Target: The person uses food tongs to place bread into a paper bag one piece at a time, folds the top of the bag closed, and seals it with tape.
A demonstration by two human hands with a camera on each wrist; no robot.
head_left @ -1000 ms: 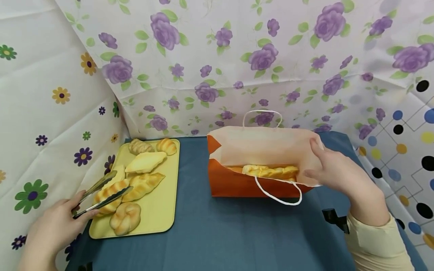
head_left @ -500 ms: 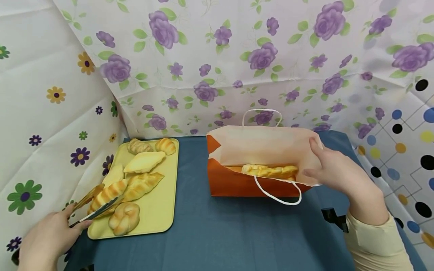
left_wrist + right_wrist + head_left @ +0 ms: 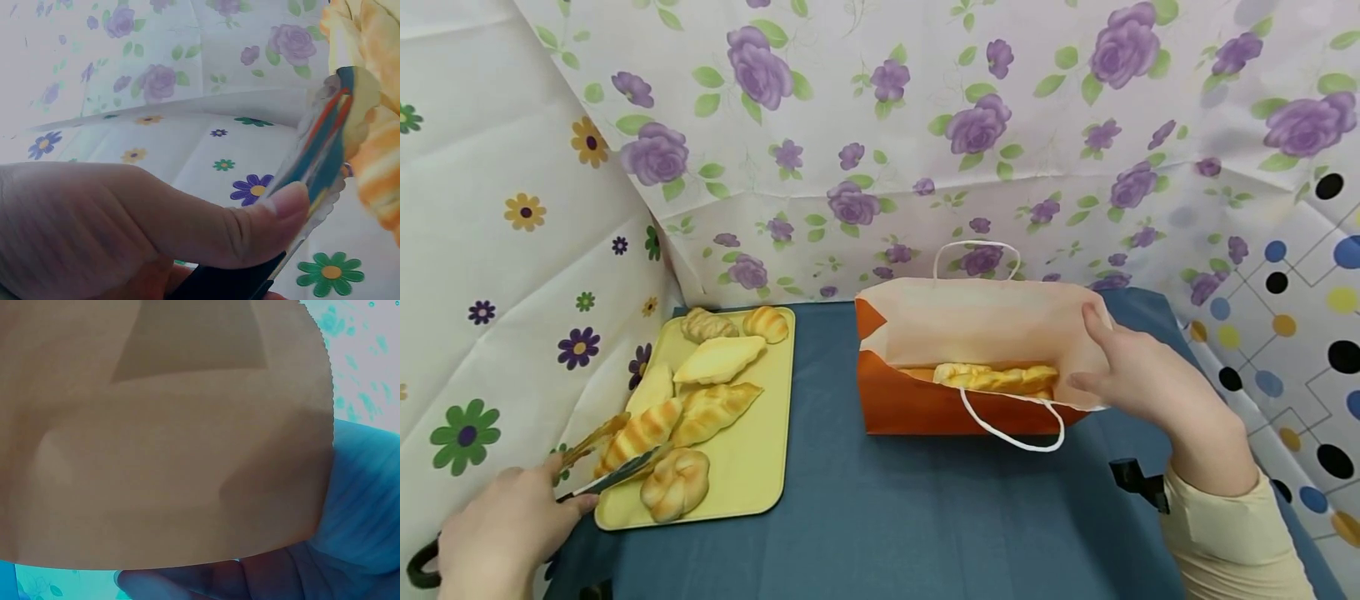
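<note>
My left hand (image 3: 505,521) grips metal tongs (image 3: 617,473), their dark ring end showing behind the hand. The tongs' two arms straddle an orange-striped bread roll (image 3: 643,432) on the yellow tray (image 3: 752,475). The left wrist view shows my thumb pressing along the tongs (image 3: 322,147), with striped bread (image 3: 381,162) at the right edge. My right hand (image 3: 1165,396) holds the right rim of an orange paper bag (image 3: 891,404), which gapes open. A yellow braided bread (image 3: 996,379) lies inside. From the right wrist, brown paper (image 3: 181,487) hides much of that hand.
Other breads share the tray: a knotted roll (image 3: 676,485) just right of the tongs, pointed loaves (image 3: 718,360) and small rolls (image 3: 766,323) at the back. White cord handles (image 3: 1011,440) stick out of the bag. Flowered cloth (image 3: 850,125) walls the blue table (image 3: 850,517).
My left hand has shifted slightly down and left. The tongs, earlier reaching over the breads, now sit lower with their arms around the striped roll. My right hand and the bag stay in place.
</note>
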